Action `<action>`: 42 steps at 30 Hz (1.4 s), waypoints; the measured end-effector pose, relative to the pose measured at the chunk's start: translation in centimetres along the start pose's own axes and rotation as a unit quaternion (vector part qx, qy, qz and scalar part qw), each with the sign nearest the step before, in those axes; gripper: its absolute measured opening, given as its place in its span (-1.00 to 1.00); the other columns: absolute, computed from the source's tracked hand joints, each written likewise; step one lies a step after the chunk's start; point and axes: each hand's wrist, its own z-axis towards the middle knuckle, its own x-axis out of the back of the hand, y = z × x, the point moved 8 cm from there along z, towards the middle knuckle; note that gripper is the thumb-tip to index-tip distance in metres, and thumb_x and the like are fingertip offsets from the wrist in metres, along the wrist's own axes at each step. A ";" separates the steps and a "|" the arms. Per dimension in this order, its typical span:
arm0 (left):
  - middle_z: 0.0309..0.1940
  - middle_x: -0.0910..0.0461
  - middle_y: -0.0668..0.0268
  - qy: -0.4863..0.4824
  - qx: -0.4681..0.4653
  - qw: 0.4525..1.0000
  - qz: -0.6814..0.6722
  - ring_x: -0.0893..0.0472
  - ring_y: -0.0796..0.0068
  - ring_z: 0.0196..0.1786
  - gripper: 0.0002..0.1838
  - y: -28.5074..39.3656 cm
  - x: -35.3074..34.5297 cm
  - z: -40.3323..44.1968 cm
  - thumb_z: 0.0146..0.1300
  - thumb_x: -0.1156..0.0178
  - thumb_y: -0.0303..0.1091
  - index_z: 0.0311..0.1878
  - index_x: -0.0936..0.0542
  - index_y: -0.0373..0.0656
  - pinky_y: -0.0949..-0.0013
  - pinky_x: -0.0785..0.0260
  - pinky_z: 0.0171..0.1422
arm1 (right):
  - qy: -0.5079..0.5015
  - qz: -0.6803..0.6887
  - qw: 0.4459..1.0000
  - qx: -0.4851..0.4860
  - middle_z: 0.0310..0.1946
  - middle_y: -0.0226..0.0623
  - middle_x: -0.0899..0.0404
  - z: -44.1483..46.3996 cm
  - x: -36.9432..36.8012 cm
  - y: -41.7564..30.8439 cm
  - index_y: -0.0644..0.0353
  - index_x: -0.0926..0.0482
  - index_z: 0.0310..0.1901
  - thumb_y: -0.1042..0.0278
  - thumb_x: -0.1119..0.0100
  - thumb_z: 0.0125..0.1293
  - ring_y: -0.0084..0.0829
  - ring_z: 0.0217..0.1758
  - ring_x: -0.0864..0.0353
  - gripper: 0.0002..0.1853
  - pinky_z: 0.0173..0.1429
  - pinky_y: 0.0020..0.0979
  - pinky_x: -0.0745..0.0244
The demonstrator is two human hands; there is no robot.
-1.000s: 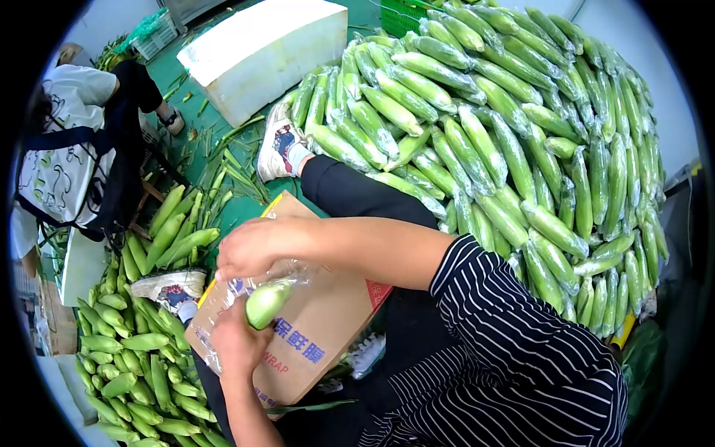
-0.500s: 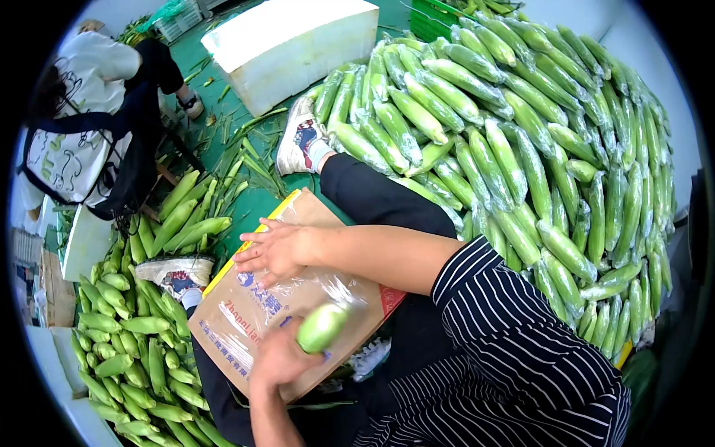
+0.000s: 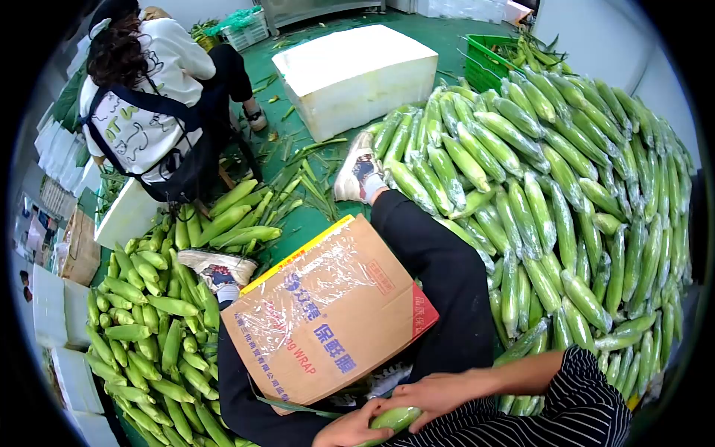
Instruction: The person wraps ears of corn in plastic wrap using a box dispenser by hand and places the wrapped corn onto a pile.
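At the bottom edge, my left hand point(image 3: 350, 430) and my right hand point(image 3: 439, 396) are both closed round one green ear of corn point(image 3: 397, 419), close against my striped shirt. Its lower end is hidden by the hands and the frame edge. Beyond them a brown cardboard box point(image 3: 328, 313) lies tilted across my legs, with clear film over its top and a yellow strip along the far edge. Neither hand touches the box.
A large heap of film-wrapped corn point(image 3: 551, 216) rises at the right. Unwrapped corn point(image 3: 160, 328) is piled at the left. Ahead stand a white foam box point(image 3: 357, 74) and a green crate point(image 3: 484, 63). Another person point(image 3: 149, 112) sits at the upper left, back turned.
Both hands have moved from the box down toward my body with the corn. My right hand has left the film and now grips the corn too. The view has shifted, showing more of the room.
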 end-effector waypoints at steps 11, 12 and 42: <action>-0.09 -0.77 0.26 0.470 -0.533 0.654 -0.259 -0.75 0.18 -0.10 -0.54 13.3 6.3 -11.5 0.52 -0.29 -0.12 0.34 -0.49 -0.13 0.04 -0.62 0.12 | 0.409 0.514 0.742 0.131 0.06 -0.22 -0.75 0.8 3.6 6.8 0.13 -0.66 0.23 0.02 -0.25 0.55 -0.30 0.13 -0.74 -0.58 0.32 -0.24 -0.59; -0.23 -0.73 0.27 0.553 -0.535 0.606 -0.202 -0.69 0.33 -0.24 -0.45 15.9 6.0 -11.2 0.60 -0.19 -0.06 0.45 -0.27 -0.09 0.07 -0.64 0.08 | 0.435 0.651 0.601 0.160 0.05 -0.22 -0.73 1.2 5.0 6.8 0.10 -0.61 0.26 0.03 -0.24 0.56 -0.29 0.12 -0.73 -0.58 0.32 -0.21 -0.59; 0.57 -0.32 -0.14 0.658 0.137 0.733 0.103 -0.36 -0.05 0.59 -0.22 -23.4 41.1 -24.6 0.49 -0.28 -0.05 0.54 -0.33 -0.42 0.03 -0.21 0.66 | 0.534 -0.095 0.765 -0.348 0.50 0.17 -0.39 -19.2 17.0 35.2 0.23 -0.30 0.57 -0.06 -0.15 0.56 0.15 0.58 -0.33 -0.27 0.61 -0.05 -0.27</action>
